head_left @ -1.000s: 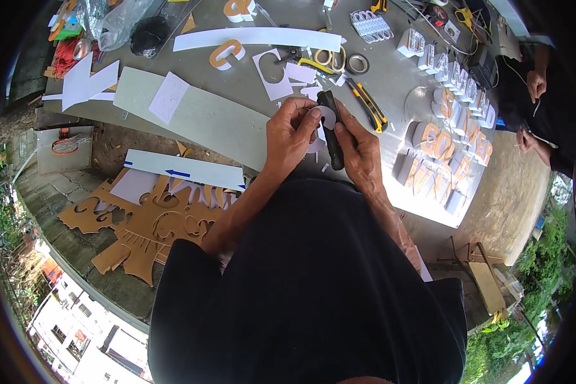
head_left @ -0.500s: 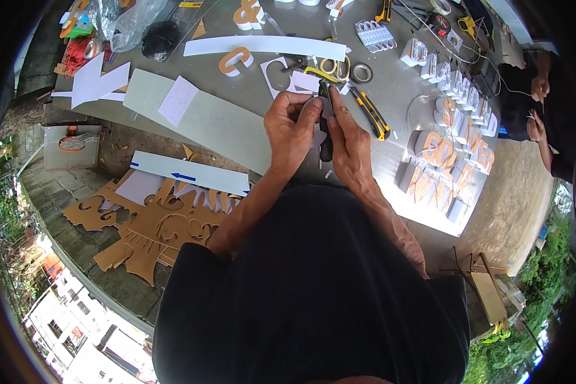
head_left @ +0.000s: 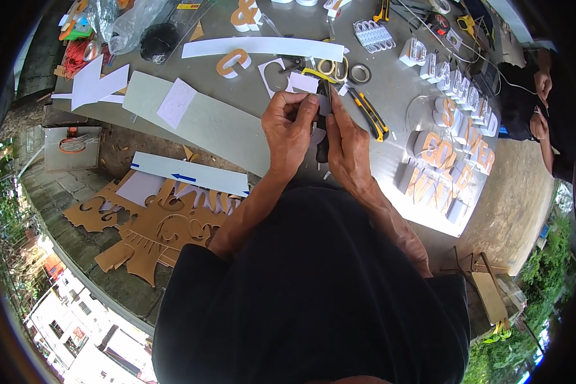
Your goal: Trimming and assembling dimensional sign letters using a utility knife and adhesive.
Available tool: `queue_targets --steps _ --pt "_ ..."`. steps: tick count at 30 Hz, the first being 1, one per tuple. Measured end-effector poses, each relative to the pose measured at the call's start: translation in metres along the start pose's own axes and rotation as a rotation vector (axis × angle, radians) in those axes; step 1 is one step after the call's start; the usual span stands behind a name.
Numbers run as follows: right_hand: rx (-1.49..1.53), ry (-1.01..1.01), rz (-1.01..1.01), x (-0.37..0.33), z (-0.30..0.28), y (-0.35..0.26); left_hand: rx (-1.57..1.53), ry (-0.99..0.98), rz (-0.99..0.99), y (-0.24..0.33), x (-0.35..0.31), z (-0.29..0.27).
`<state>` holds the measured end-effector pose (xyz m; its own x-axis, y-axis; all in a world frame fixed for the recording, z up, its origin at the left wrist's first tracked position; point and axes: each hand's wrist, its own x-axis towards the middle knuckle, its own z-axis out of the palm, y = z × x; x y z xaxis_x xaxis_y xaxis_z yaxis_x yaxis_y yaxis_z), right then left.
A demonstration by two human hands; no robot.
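At the desk's (head_left: 390, 80) near edge: two hands, close together

The left hand (head_left: 286, 131) pinches a small greyish piece (head_left: 324, 105), which sits just right of its fingertips, beside the dark tool (head_left: 322, 151) held by the right hand (head_left: 350, 144). Farther right lies a yellow-and-black cutter (head_left: 368, 114).

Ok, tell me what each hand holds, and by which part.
The left hand pinches a pale piece by its edge; the right hand holds a black tool, exactly where is hidden.
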<state>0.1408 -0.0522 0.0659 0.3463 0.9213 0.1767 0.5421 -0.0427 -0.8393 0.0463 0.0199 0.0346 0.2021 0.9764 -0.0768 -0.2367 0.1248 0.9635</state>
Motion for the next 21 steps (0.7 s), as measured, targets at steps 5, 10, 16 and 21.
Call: queue_targets --steps 5,10,16,21 --pt "-0.086 0.192 -0.357 -0.004 0.018 0.012 -0.119 0.055 -0.033 0.004 0.011 -0.001" --pt "0.069 -0.064 0.018 -0.005 0.005 -0.002 -0.171 0.011 -0.078 0.002 0.006 -0.006" --pt "0.066 -0.059 -0.013 -0.007 0.006 0.003 -0.17 0.008 0.005 0.0 0.007 -0.007" --pt "-0.114 0.128 -0.339 -0.01 0.01 0.012 -0.122 -0.012 0.02 0.008 0.014 -0.007"
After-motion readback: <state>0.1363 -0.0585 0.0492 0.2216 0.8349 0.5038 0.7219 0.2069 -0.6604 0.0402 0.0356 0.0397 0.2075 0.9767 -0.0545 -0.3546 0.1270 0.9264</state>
